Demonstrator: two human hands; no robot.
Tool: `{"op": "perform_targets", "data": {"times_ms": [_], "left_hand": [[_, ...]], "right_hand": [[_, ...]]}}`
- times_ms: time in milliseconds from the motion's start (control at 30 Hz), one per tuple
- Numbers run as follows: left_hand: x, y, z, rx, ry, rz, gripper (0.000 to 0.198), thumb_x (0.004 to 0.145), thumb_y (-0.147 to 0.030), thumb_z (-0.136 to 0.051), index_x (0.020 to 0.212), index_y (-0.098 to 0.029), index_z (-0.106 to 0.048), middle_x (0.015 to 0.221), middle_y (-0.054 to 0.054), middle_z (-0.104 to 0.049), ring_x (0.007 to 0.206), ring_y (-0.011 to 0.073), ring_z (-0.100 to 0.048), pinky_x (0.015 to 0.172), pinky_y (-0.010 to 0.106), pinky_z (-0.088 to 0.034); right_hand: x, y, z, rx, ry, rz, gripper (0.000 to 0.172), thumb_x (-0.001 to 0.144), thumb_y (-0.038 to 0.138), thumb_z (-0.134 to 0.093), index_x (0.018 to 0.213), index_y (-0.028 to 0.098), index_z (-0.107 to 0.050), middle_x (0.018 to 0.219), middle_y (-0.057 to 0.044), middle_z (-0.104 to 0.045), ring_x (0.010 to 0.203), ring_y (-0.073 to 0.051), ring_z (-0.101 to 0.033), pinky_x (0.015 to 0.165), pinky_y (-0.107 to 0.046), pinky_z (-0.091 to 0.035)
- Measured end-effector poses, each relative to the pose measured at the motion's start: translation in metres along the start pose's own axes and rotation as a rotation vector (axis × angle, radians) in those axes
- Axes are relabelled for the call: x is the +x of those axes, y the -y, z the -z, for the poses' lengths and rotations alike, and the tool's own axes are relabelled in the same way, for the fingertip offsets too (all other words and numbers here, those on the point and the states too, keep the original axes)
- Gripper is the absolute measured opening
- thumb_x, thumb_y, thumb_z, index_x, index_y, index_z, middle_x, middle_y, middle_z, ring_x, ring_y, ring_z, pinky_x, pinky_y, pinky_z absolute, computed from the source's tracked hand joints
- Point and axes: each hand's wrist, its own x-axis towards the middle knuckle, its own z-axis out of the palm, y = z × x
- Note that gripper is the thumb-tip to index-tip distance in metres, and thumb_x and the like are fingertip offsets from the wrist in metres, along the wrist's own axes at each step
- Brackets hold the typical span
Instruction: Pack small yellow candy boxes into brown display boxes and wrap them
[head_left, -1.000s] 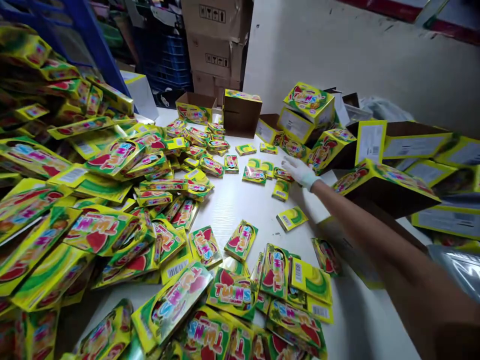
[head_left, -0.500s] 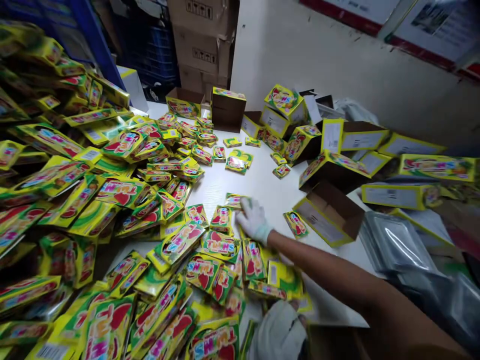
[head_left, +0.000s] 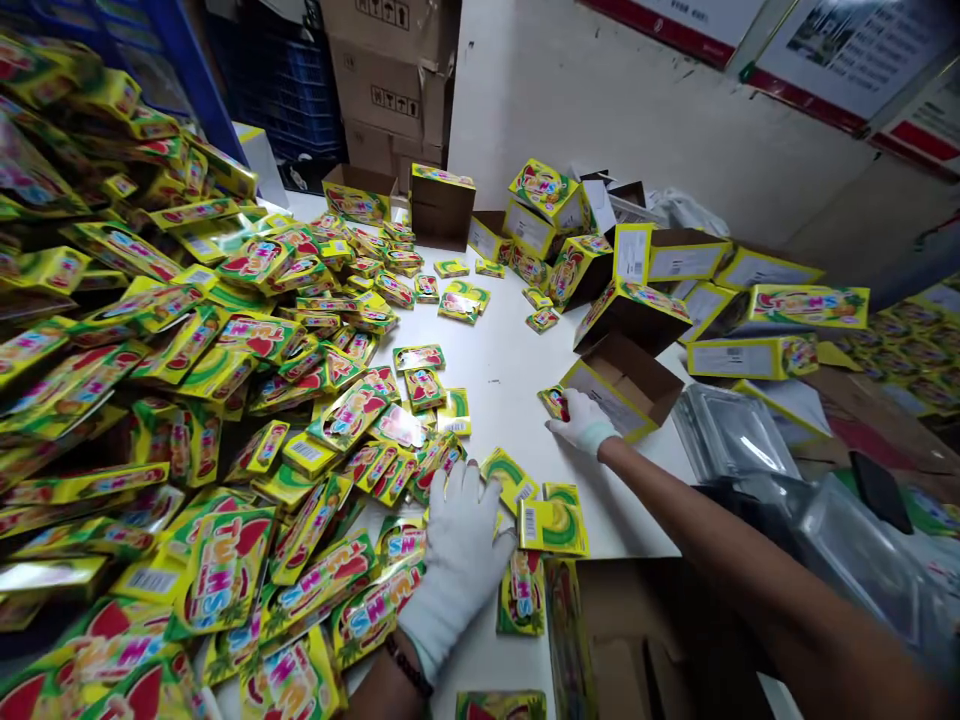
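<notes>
My left hand [head_left: 463, 525], in a white glove with a dark bead bracelet at the wrist, lies palm down with fingers spread on yellow-green candy packs [head_left: 379, 470]. Beside its thumb are packs with a banana picture [head_left: 566, 525]. My right hand [head_left: 585, 422], also gloved, reaches further out to the right. Its thumb and fingers close around the edge of a small candy pack [head_left: 553, 400], just left of an open carton [head_left: 634, 385] lying tipped on its side. The fingers partly cover that pack.
A large heap of candy packs [head_left: 247, 335] fills the left of the white table [head_left: 499, 370]. Several display cartons [head_left: 630, 315] stand and lie at the back right. Clear plastic trays [head_left: 739, 430] sit at the right edge. Brown cartons [head_left: 390, 95] are stacked behind.
My right hand has moved right, from the middle packs to the small pack by the carton. My left hand has come forward and spread over the packs. Packs near the middle have shifted.
</notes>
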Motion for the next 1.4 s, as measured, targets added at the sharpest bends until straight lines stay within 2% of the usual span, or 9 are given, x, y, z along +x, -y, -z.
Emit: {"op": "perform_targets", "data": {"times_ms": [233, 367, 467, 567, 667, 767, 967, 1167, 1400], "left_hand": [[-0.046, -0.049, 0.024, -0.514, -0.086, 0.068, 0.036, 0.094, -0.033, -0.046, 0.124, -0.017, -0.059, 0.119, 0.013, -0.065, 0.112, 0.0258, -0.061, 0.101, 0.044, -0.047], [-0.062, -0.094, 0.031, -0.861, -0.032, 0.077, 0.080, 0.081, -0.043, -0.067, 0.148, -0.016, -0.032, 0.136, 0.016, -0.057, 0.114, 0.0245, -0.062, 0.096, 0.038, -0.053], [-0.056, -0.118, 0.042, -0.841, -0.100, -0.017, 0.054, 0.087, -0.031, -0.057, 0.138, -0.016, -0.047, 0.133, 0.012, -0.060, 0.120, 0.0230, -0.058, 0.103, 0.037, -0.048], [-0.050, -0.128, 0.057, -0.735, 0.089, -0.128, 0.024, 0.089, -0.026, -0.052, 0.108, -0.018, -0.064, 0.100, 0.004, -0.071, 0.091, 0.0177, -0.064, 0.088, 0.031, -0.053], [-0.057, -0.124, 0.064, -0.639, 0.247, -0.190, 0.024, 0.084, -0.030, -0.061, 0.105, -0.019, -0.067, 0.097, 0.002, -0.072, 0.085, 0.0174, -0.064, 0.084, 0.030, -0.053], [-0.075, -0.101, 0.058, -0.583, 0.208, -0.078, 0.038, 0.086, -0.041, -0.060, 0.118, -0.019, -0.063, 0.107, 0.006, -0.071, 0.093, 0.0202, -0.065, 0.086, 0.032, -0.052], [-0.116, -0.049, 0.029, -0.136, 0.405, -0.101, 0.022, 0.089, -0.032, -0.051, 0.100, -0.020, -0.065, 0.100, 0.007, -0.068, 0.094, 0.0230, -0.062, 0.087, 0.036, -0.047], [-0.129, -0.051, 0.015, 0.153, 0.509, -0.104, 0.029, 0.079, -0.025, -0.057, 0.106, -0.017, -0.063, 0.105, 0.013, -0.062, 0.099, 0.0294, -0.058, 0.086, 0.040, -0.045], [-0.119, -0.042, 0.040, -0.221, 0.538, 0.119, 0.013, 0.083, -0.024, -0.050, 0.094, -0.020, -0.056, 0.092, 0.003, -0.064, 0.086, 0.0200, -0.059, 0.083, 0.035, -0.047]], "right_hand": [[-0.075, 0.008, 0.030, 0.234, 0.011, 0.184, 0.086, 0.079, 0.043, -0.067, 0.151, 0.020, -0.028, 0.102, -0.006, -0.069, 0.094, -0.025, -0.064, 0.088, -0.037, -0.048], [-0.176, 0.002, 0.059, 0.542, 0.003, 0.332, 0.090, 0.082, 0.053, -0.065, 0.154, 0.022, -0.020, 0.120, -0.010, -0.063, 0.097, -0.024, -0.065, 0.084, -0.037, -0.053], [-0.236, -0.004, 0.072, 0.493, -0.053, 0.362, 0.085, 0.084, 0.055, -0.064, 0.152, 0.023, -0.026, 0.132, -0.013, -0.056, 0.113, -0.029, -0.060, 0.093, -0.042, -0.053], [-0.265, -0.019, 0.084, 0.350, -0.182, 0.436, 0.071, 0.087, 0.049, -0.061, 0.149, 0.025, -0.036, 0.137, -0.013, -0.052, 0.127, -0.032, -0.052, 0.104, -0.046, -0.046], [-0.273, -0.041, 0.092, 0.266, -0.036, 0.567, 0.041, 0.089, 0.036, -0.059, 0.128, 0.027, -0.061, 0.124, -0.009, -0.063, 0.115, -0.028, -0.059, 0.101, -0.043, -0.046], [-0.271, -0.063, 0.080, 0.250, 0.202, 0.452, 0.029, 0.085, 0.029, -0.061, 0.113, 0.024, -0.069, 0.105, -0.005, -0.073, 0.096, -0.023, -0.066, 0.092, -0.036, -0.050], [-0.262, -0.070, 0.010, 0.284, 0.664, 0.209, 0.032, 0.080, 0.028, -0.064, 0.111, 0.018, -0.067, 0.079, -0.002, -0.071, 0.060, -0.015, -0.063, 0.058, -0.026, -0.051], [-0.270, -0.040, -0.028, -0.151, 0.474, 0.446, 0.025, 0.080, 0.036, -0.066, 0.097, 0.018, -0.072, 0.103, -0.014, -0.070, 0.095, -0.030, -0.068, 0.075, -0.034, -0.050], [-0.264, -0.043, -0.035, -0.191, 0.507, 0.529, 0.038, 0.081, 0.036, -0.067, 0.113, 0.015, -0.064, 0.114, -0.018, -0.065, 0.092, -0.030, -0.068, 0.071, -0.034, -0.049]]}}
